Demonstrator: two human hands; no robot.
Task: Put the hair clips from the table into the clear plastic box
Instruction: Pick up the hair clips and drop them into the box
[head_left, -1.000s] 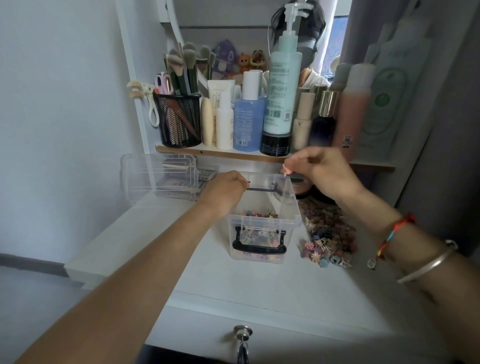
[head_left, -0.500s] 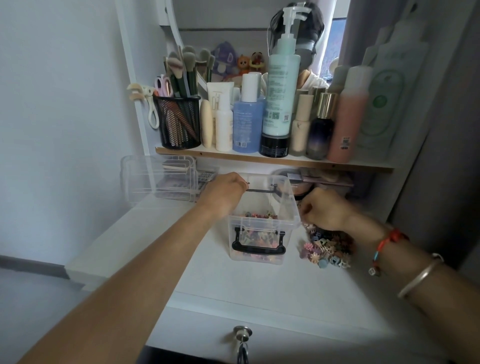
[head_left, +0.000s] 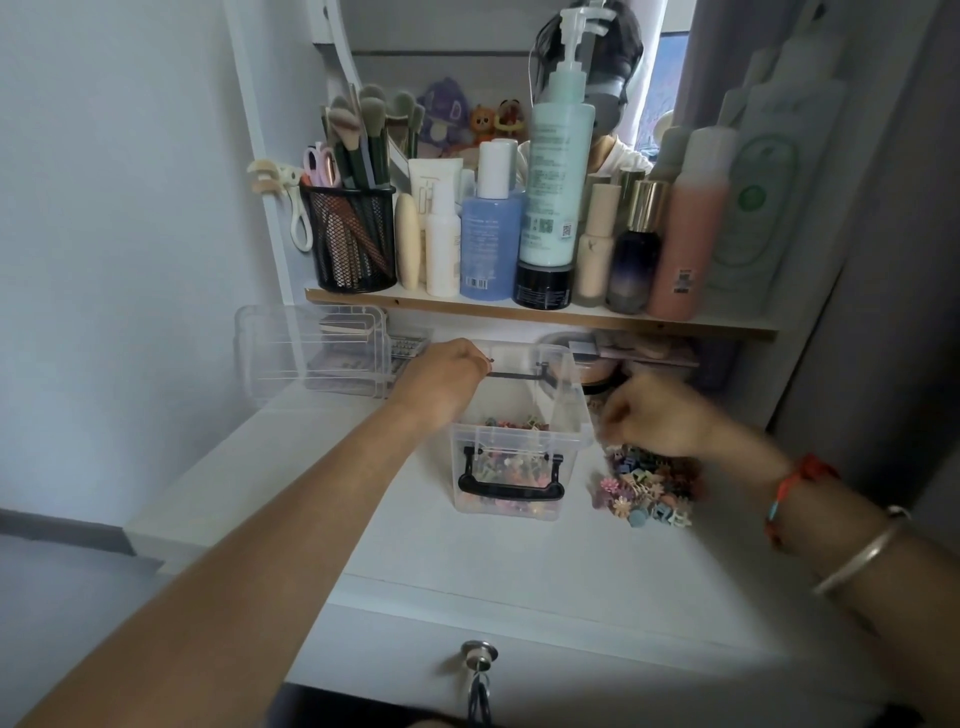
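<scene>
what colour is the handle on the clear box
Black. The handle on the clear box shows best in the head view.

White table (head_left: 519, 566): clear plastic box (head_left: 519, 430) with black front handle stands mid-top, partly filled. Heap of small multicoloured hair clips (head_left: 647, 483) lies on tabletop just right of box. Clear plastic organiser (head_left: 311, 358) at back left.
</scene>
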